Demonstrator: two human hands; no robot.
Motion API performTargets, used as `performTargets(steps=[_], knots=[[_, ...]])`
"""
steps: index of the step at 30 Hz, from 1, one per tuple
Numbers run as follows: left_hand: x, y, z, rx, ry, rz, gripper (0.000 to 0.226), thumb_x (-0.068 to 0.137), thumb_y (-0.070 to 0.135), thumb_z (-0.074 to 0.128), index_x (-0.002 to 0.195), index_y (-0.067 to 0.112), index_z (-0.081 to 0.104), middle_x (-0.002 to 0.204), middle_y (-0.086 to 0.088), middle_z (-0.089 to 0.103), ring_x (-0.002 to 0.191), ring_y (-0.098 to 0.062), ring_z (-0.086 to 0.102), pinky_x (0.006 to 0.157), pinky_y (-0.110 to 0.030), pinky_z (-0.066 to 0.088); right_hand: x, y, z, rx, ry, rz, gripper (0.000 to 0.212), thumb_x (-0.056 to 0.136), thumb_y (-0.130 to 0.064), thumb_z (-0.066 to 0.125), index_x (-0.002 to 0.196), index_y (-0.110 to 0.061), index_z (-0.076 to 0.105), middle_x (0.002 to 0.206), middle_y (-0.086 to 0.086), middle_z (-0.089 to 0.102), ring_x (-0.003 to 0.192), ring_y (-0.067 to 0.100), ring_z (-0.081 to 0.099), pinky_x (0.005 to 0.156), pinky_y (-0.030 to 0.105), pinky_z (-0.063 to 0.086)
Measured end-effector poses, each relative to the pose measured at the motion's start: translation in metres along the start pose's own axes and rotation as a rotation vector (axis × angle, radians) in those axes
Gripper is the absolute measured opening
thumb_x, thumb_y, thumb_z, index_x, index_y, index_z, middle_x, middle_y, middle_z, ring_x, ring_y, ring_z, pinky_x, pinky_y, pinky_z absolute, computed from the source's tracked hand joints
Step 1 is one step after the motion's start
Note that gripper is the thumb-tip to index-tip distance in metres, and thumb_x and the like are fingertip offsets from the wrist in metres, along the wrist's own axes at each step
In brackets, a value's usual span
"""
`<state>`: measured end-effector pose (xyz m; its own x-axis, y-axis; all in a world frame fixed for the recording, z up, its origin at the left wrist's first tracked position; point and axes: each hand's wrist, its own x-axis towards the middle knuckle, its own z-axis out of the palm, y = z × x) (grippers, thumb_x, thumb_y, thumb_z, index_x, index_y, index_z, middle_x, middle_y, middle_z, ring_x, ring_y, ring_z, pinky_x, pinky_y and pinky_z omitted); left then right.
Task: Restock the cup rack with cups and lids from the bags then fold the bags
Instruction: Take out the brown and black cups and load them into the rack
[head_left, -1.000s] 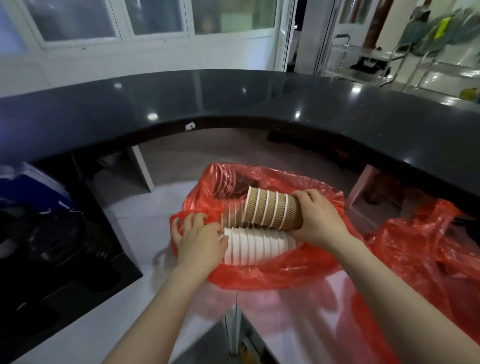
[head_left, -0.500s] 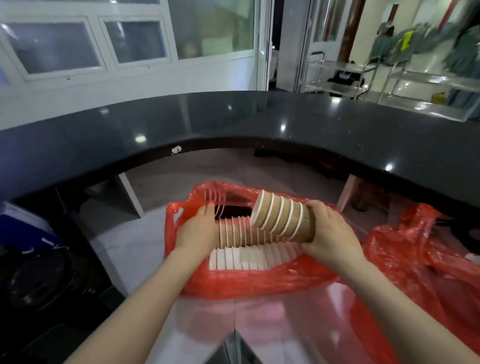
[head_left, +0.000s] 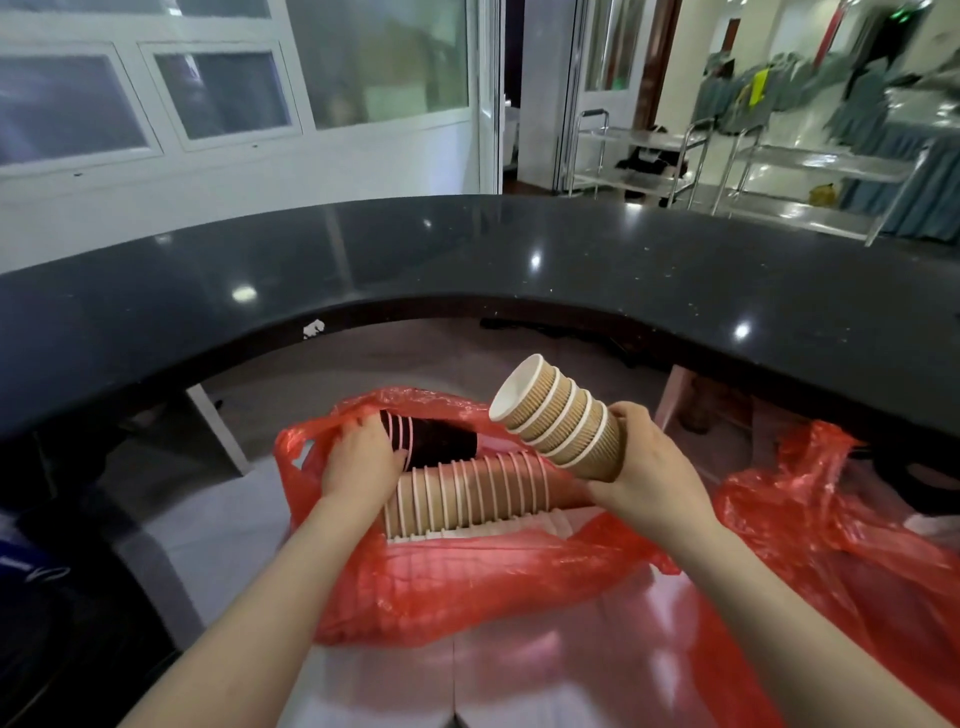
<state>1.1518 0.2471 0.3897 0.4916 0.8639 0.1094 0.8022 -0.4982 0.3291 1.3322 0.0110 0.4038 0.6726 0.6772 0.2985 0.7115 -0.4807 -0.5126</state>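
One short cup stack (head_left: 563, 423), mouth up-left, gripped by right hand (head_left: 649, 467); left hand (head_left: 361, 460) grips dark cups (head_left: 431, 441).

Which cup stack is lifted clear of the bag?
The short brown stack in the right hand, mouth tilted up; the long brown stack and dark stack lie inside.

No legible text, labels, brands or numbers anywhere. Small white torn sticker (head_left: 313, 328) on the front edge of the curved black stone counter (head_left: 467, 260), centre left of frame, carries no readable marks.
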Motion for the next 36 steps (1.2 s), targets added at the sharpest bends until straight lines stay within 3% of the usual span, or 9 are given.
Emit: performTargets(steps=[4,7,11,14,16,23,29,33,36], knots=[[0.000,-0.002,0.006,-0.166,0.009,-0.028,0.022,0.086,0.020,0.067,0.101,0.007,0.058,0.093,-0.014,0.067,0.092,-0.035,0.065,0.075,-0.039,0.052,0.001,0.000,0.000,0.038,-0.009,0.007,0.077,0.059,-0.042,0.082,0.120,-0.029,0.038,0.105,-0.009,0.055,0.086,0.010,0.051,0.065,0.027,0.040],[0.000,-0.001,0.003,-0.298,-0.004,-0.036,0.023,0.090,0.016,0.062,0.111,0.012,0.054,0.095,-0.011,0.063,0.097,-0.035,0.061,0.076,-0.035,0.045,0.003,-0.002,-0.001,0.061,-0.010,-0.002,0.075,0.058,-0.044,0.081,0.118,-0.031,0.037,0.103,-0.011,0.054,0.085,0.008,0.050,0.063,0.025,0.038],[-0.012,0.006,-0.020,-0.382,0.031,0.198,0.020,0.091,0.014,0.058,0.109,0.022,0.053,0.094,0.007,0.057,0.090,-0.018,0.058,0.073,-0.029,0.039,0.004,-0.007,-0.001,0.078,-0.006,-0.001,0.072,0.059,-0.046,0.078,0.116,-0.034,0.036,0.098,-0.015,0.050,0.083,0.007,0.049,0.059,0.021,0.037],[-0.029,0.013,-0.039,-0.294,0.034,0.431,0.023,0.092,0.009,0.055,0.106,0.024,0.063,0.099,0.008,0.064,0.089,-0.012,0.058,0.072,-0.024,0.039,0.003,-0.012,-0.002,0.088,-0.003,-0.001,0.071,0.060,-0.046,0.077,0.116,-0.034,0.036,0.096,-0.015,0.049,0.081,0.008,0.048,0.057,0.017,0.034],[-0.040,0.016,-0.048,-0.296,0.080,0.466,0.022,0.092,0.007,0.054,0.100,0.022,0.068,0.096,0.008,0.067,0.087,-0.010,0.059,0.068,-0.016,0.037,0.001,-0.016,-0.003,0.106,-0.001,0.002,0.071,0.060,-0.051,0.075,0.116,-0.034,0.036,0.097,-0.014,0.051,0.081,0.008,0.050,0.058,0.020,0.037],[-0.058,0.014,-0.070,-0.671,0.213,0.278,0.032,0.092,0.006,0.053,0.077,0.032,0.063,0.084,0.026,0.062,0.084,0.014,0.056,0.069,-0.002,0.036,-0.008,-0.031,-0.008,0.092,0.037,0.080,0.075,0.060,-0.059,0.073,0.118,-0.031,0.036,0.097,-0.010,0.053,0.083,0.013,0.054,0.063,0.030,0.043],[-0.074,0.001,-0.077,-1.308,0.066,-0.094,0.033,0.095,-0.001,0.041,0.087,0.017,0.068,0.097,-0.003,0.070,0.088,-0.016,0.066,0.074,-0.029,0.051,-0.015,-0.045,-0.015,0.150,0.075,0.075,0.079,0.061,-0.058,0.076,0.124,-0.027,0.039,0.101,-0.010,0.053,0.083,0.009,0.052,0.062,0.026,0.041],[-0.083,-0.005,-0.090,-1.740,-0.075,-0.265,0.028,0.098,-0.001,0.037,0.094,0.010,0.063,0.088,-0.007,0.069,0.077,-0.018,0.065,0.067,-0.032,0.052,-0.023,-0.067,-0.017,0.381,0.081,0.122,0.072,0.062,-0.056,0.076,0.120,-0.032,0.042,0.094,-0.022,0.053,0.076,-0.002,0.057,0.057,0.017,0.043],[-0.092,-0.008,-0.090,-1.871,-0.126,-0.325,0.022,0.098,0.008,0.042,0.096,0.008,0.063,0.092,-0.010,0.070,0.081,-0.020,0.068,0.072,-0.035,0.053,-0.027,-0.086,-0.015,0.568,0.066,0.153,0.063,0.063,-0.054,0.075,0.113,-0.033,0.043,0.094,-0.018,0.057,0.076,-0.011,0.061,0.052,0.013,0.049]])
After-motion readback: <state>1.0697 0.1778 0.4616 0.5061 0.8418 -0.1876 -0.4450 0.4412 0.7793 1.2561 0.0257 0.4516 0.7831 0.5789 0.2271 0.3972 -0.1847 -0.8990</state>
